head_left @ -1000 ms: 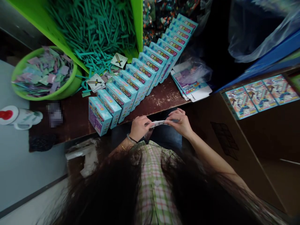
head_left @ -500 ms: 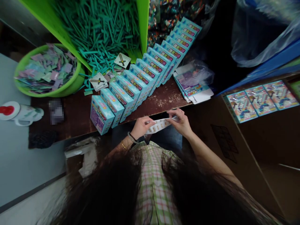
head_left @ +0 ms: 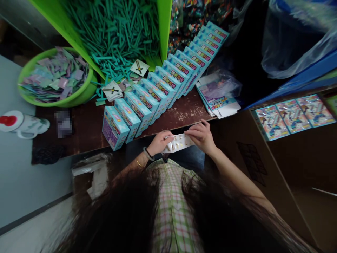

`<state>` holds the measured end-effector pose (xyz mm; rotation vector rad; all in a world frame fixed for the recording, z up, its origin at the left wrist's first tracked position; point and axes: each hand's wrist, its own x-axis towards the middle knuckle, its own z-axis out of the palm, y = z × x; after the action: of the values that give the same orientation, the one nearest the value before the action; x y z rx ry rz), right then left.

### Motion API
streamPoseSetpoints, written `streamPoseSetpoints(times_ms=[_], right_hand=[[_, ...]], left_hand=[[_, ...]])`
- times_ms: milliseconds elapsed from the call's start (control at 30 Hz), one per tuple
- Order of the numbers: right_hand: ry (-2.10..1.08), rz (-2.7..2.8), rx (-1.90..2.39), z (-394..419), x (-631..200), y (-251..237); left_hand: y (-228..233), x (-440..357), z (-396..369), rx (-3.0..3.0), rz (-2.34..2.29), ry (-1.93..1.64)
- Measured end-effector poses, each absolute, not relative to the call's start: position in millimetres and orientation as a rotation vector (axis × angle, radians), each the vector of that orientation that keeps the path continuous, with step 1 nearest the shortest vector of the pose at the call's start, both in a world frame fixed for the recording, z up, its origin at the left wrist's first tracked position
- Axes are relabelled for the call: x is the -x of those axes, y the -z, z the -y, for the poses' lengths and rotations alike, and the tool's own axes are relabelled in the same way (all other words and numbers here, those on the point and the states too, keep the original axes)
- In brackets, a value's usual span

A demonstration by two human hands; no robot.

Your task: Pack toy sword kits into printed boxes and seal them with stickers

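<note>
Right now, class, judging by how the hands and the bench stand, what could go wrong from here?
1. The white strip is pinched between the left hand and right hand over the lap, so a loosened grip might drop it there.
2. The row of light-blue boxes stands close together; a knock could perhaps tip several.
3. The nearest box stands by the table edge and might fall off.

Before the table (head_left: 181, 114), a strip (head_left: 179, 143) spans left hand (head_left: 159, 142) to right hand (head_left: 202, 137).
</note>
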<state>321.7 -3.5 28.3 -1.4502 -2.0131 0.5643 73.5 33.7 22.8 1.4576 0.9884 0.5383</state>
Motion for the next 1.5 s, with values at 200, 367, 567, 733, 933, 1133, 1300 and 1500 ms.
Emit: streamPoseSetpoints(times_ms=[200,367,567,733,933,1133,1300,1500], right_hand=[[-0.532,2.191,1.198,16.2,-328.7,-37.0],[-0.676,2.066,1.176,1.2,-315.0,-37.0],[-0.415,2.180,1.086,-4.4,-297.1,-42.3],[-0.676,1.983,1.042,-1.3,-293.1,-57.1],[-0.704,1.874,1.129,-22.5,-279.6,-60.8],[-0.430,1.594,1.252,-136.3,-312.8,-82.2],[-0.465,1.671,1.309,-237.7,-301.4,-73.2],[-0.220,1.886,1.474,-263.7,-277.6,-68.2]], left_hand=[[-19.5,-69.0,-41.1,-1.337,-1.022,-0.518],[-27.9,-71.8,-40.9,-1.509,-0.989,-0.486],[-32.0,-70.2,-39.9,-1.369,-0.938,-0.487],[-29.3,-67.3,-42.8,-1.354,-0.961,-0.518],[-33.1,-70.0,-39.4,-1.386,-0.924,-0.530],[-28.4,-67.2,-30.3,-1.321,-0.914,-0.465],[-24.2,-63.7,-21.9,-1.295,-0.890,-0.473],[-19.9,-53.0,-20.9,-1.276,-0.878,-0.489]])
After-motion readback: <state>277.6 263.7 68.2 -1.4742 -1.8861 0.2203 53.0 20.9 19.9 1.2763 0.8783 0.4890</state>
